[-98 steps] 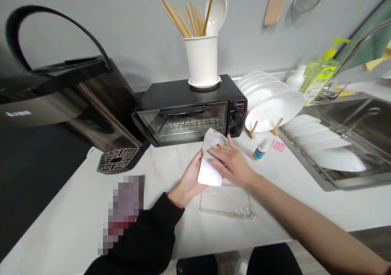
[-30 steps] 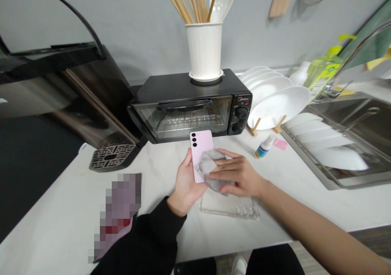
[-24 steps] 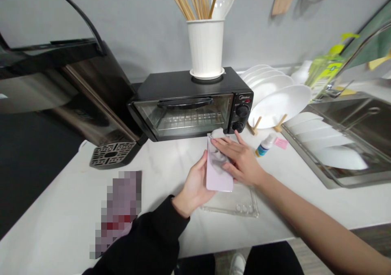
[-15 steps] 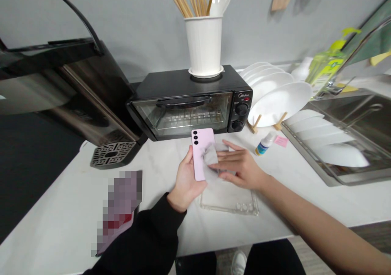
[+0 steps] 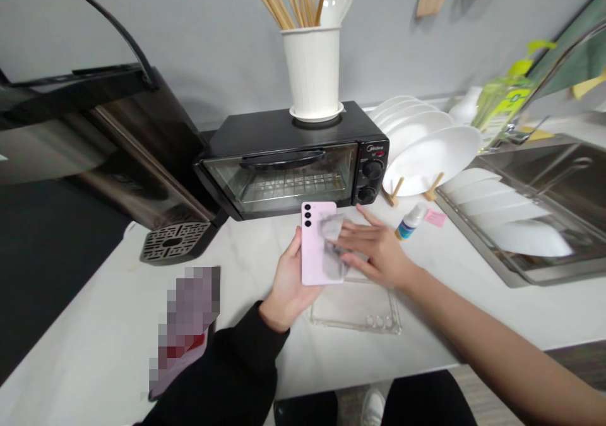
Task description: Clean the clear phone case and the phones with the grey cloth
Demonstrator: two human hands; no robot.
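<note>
My left hand [image 5: 290, 281] grips a pink phone [image 5: 313, 255] by its left and lower side, with its back and three dark camera lenses facing up at me. In my right hand [image 5: 379, 249] is a thin grey cloth [image 5: 335, 227], pressed against the right part of the phone's back under my fingers. Those fingers are slightly blurred. Below the phone, a clear phone case [image 5: 355, 306] with camera cut-outs lies on the white counter [image 5: 369, 366]. Beyond my right hand stands a small spray bottle [image 5: 409, 223] with a blue label, beside a pink note [image 5: 435, 218].
Behind my hands is a black toaster oven [image 5: 284, 136], with a white cup [image 5: 312, 66] of chopsticks on top. White plates [image 5: 428, 161] stand in a rack, right of it. Farther right is a metal sink [image 5: 563, 167]. A black appliance [image 5: 156, 154] and a pixelated object [image 5: 189, 325] are left.
The phone has shifted slightly right and turned to show more of its back. My right hand and the cloth have moved a little to the right across it.
</note>
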